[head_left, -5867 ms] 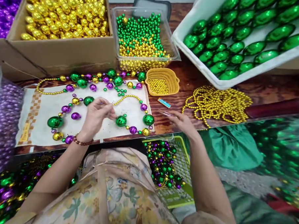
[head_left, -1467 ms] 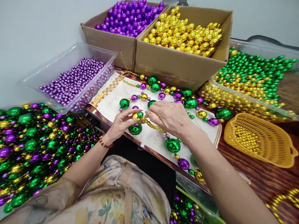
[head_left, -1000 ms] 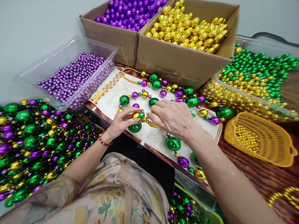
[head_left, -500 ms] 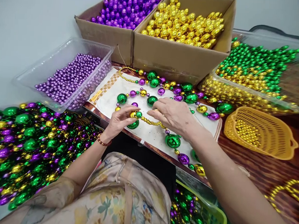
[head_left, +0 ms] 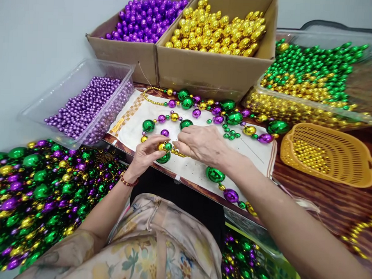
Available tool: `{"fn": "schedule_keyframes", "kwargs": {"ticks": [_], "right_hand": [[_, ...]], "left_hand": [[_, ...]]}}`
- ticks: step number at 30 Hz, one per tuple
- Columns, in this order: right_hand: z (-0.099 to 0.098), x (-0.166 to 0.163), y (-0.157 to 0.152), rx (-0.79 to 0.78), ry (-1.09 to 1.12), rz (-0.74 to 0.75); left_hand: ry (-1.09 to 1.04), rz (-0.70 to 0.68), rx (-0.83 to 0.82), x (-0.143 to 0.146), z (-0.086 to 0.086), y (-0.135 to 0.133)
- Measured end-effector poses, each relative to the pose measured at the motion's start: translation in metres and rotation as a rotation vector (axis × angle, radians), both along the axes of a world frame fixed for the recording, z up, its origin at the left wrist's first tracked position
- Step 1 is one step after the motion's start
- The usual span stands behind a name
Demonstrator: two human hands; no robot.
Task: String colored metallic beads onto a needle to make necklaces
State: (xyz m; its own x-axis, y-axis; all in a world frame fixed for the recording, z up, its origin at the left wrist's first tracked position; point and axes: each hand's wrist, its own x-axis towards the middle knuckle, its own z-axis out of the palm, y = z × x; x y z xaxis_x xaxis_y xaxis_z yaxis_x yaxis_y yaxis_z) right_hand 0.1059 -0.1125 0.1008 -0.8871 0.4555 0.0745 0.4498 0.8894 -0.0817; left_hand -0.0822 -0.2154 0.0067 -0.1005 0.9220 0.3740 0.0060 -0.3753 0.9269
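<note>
A string of green, purple and gold beads [head_left: 215, 174] lies looped on a white cloth [head_left: 189, 164] at the table's front edge. My left hand [head_left: 145, 154] pinches the strand at a small gold and a small green bead, just above a larger green ball. My right hand [head_left: 201, 144] is closed in a pinch on the small gold beads of the same strand, right beside the left fingertips. The two hands almost touch. A beaded bracelet circles my left wrist.
Behind the cloth stand cardboard boxes of purple balls [head_left: 142, 20] and gold balls [head_left: 215, 27]. A clear tray of small purple beads [head_left: 82, 106] is at left, a tray of green and gold beads [head_left: 312, 79] at right, a yellow basket [head_left: 327, 156] nearby. Finished bead strings [head_left: 32, 194] are heaped lower left.
My hands stay together on the strand, the right hand sliding slightly left toward the left fingertips. The view has tilted and shifted a little.
</note>
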Motion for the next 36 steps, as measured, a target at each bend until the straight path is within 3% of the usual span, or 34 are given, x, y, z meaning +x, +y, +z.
{"fn": "schedule_keyframes", "kwargs": {"ticks": [14, 21, 24, 29, 31, 33, 36], "right_hand": [[0.011, 0.002, -0.006, 0.111, -0.092, 0.025], [0.005, 0.005, 0.001, 0.054, 0.047, 0.036], [-0.006, 0.019, -0.001, -0.154, 0.26, -0.074], [-0.05, 0.038, -0.05, -0.92, 0.678, -0.269], [-0.07, 0.035, -0.073, -1.14, 0.794, -0.36], [-0.085, 0.028, -0.086, -1.229, 0.911, -0.455], [-0.095, 0.02, -0.084, -1.195, 1.037, -0.583]], "left_hand": [[0.017, 0.004, -0.01, -0.001, 0.001, -0.001], [0.063, -0.006, 0.028, 0.0, 0.003, 0.0], [0.079, 0.034, 0.038, 0.003, 0.002, -0.001], [0.111, 0.144, 0.014, 0.017, -0.003, -0.004], [0.145, 0.172, 0.039, 0.025, -0.003, -0.005], [0.217, 0.171, 0.078, 0.033, -0.005, -0.007], [0.332, 0.134, 0.132, 0.044, -0.01, -0.013]]}}
